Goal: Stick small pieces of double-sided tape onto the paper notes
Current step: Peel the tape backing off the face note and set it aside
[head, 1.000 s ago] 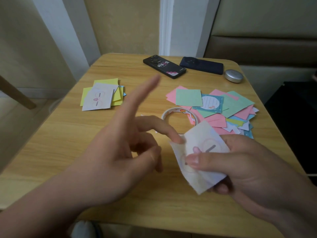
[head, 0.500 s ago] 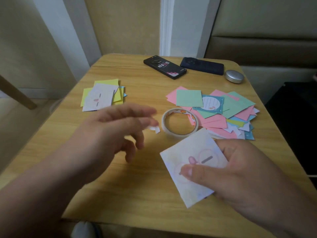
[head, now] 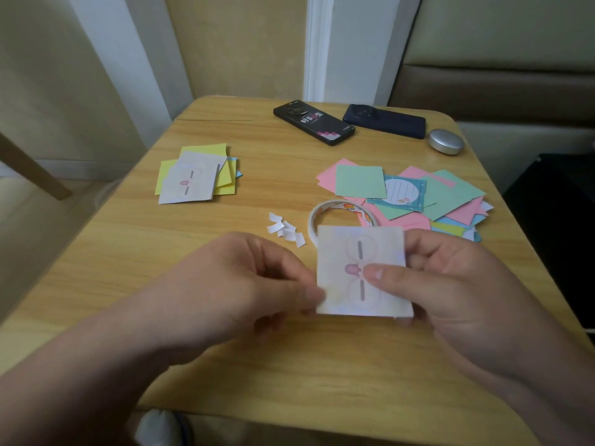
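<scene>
Over the near middle of the table (head: 180,320), my right hand (head: 467,304) pinched the white note (head: 338,249), thumb on its face; my left hand (head: 238,284) nipped its left edge. I judged keeping it flat and uncreased mattered; the tape roll (head: 313,220) lay just beyond.

Home interior indicated, not workplace. Small wood-grain table (head: 225,365) with rounded corners seen at frame centre. Personal items laid along far edge, upper centre-right: black smartphone (head: 314,125), dark blue smartphone (head: 384,120), silver earbud case (head: 446,141). Padded upholstered seat back (head: 499,82) seen upper right. Beige painted walls and white trim (head: 317,46) seen upper centre. Wooden furniture leg (head: 32,169) seen at left edge. Coloured paper notes (head: 360,181) spread mid-right, hobby style.
</scene>
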`<state>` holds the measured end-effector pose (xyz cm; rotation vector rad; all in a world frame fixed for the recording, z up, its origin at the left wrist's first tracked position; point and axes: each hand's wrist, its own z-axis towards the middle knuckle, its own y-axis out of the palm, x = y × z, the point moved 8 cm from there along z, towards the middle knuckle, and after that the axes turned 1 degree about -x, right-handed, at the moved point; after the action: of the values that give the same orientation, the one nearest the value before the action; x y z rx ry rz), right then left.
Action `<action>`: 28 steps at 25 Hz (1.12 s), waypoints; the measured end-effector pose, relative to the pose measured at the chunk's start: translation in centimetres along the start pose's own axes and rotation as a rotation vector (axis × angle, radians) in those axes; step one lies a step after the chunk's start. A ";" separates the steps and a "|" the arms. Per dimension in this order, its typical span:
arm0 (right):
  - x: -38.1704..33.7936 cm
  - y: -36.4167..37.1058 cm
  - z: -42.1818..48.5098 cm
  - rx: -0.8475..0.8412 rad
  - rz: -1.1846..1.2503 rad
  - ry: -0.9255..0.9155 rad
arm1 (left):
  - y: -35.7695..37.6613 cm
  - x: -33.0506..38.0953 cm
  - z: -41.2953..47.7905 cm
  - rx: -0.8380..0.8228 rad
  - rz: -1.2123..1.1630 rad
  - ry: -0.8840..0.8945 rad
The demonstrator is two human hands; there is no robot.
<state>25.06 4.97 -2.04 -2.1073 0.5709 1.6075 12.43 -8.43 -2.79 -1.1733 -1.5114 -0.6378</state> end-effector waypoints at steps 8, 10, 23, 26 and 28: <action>0.3 0.7 0.5 -0.155 -0.259 0.038 | -0.7 0.6 -1.1 -0.063 0.571 -0.183; 1.2 -0.1 0.7 -0.116 -0.625 0.025 | -3.0 2.0 -1.3 0.174 0.614 -0.160; -1.5 3.0 6.0 0.090 -1.279 -0.438 | -4.2 1.3 0.0 0.487 0.419 0.021; -2.4 2.8 5.2 0.108 -1.131 -0.457 | -3.9 1.4 0.0 0.518 0.401 0.088; -3.5 2.4 3.4 0.136 -0.891 -0.448 | -3.7 2.2 -0.5 0.557 0.339 0.215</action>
<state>20.17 5.16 0.35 -1.4689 -0.3628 1.3516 9.41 -9.52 0.08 -0.8646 -1.1634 -0.0920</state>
